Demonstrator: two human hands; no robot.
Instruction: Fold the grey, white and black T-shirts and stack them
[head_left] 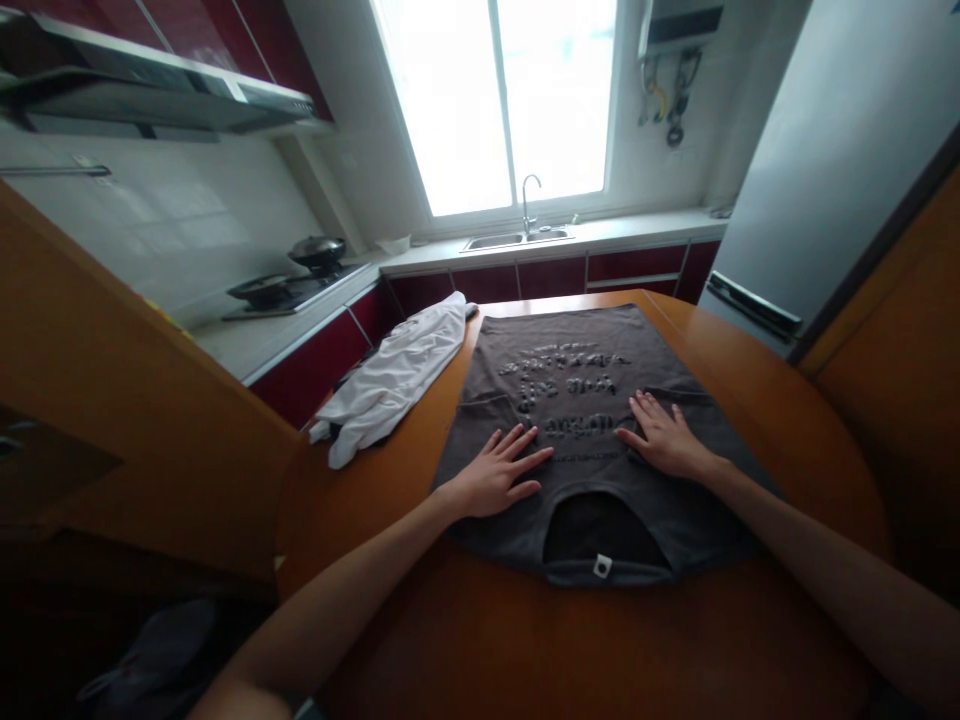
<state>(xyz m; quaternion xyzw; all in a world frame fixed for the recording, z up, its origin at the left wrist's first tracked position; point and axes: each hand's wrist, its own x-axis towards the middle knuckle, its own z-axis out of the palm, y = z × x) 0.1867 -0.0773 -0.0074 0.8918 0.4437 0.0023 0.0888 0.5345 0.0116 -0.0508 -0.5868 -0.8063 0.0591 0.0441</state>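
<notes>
A dark grey printed cotton T-shirt (pixel 577 400) lay flat, collar nearest, on the round orange wooden table (pixel 750 370), both the left hand (pixel 499 475) and right hand (pixel 664 440) spread flat on it, a crumpled white garment (pixel 397 380) just beside.

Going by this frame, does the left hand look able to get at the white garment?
Probably yes. The left hand lies flat and empty on the dark T-shirt; the white garment lies up and to its left at the edge of the table, with only bare wood between.
</notes>
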